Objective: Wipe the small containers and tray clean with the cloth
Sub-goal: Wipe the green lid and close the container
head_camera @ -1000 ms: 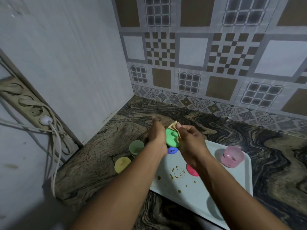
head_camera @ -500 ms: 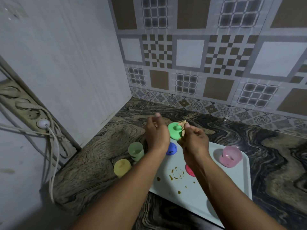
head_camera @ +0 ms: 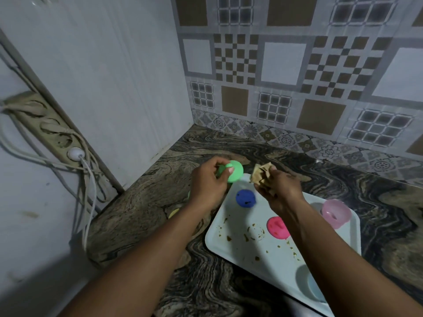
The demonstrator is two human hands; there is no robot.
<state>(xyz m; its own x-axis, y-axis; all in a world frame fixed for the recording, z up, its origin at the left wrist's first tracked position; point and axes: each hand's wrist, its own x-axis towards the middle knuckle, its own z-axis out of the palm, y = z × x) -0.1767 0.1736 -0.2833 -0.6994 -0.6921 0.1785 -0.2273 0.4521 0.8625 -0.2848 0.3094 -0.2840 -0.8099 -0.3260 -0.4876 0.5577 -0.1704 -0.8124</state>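
Soiled tray (head_camera: 240, 244) bears blue lid (head_camera: 245, 197), pink lid (head_camera: 277, 227), cup (head_camera: 336, 212); green lid (head_camera: 236, 173), cloth (head_camera: 261, 173) aloft.

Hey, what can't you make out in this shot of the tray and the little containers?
Head view, all four:
1. Yellow thing beside the tray: only a sliver shows past the left forearm.
2. Pale blue container: half covered by the right forearm.
3. Cloth: mostly bunched inside the right hand.
4. Green lid: near edge behind the left hand.
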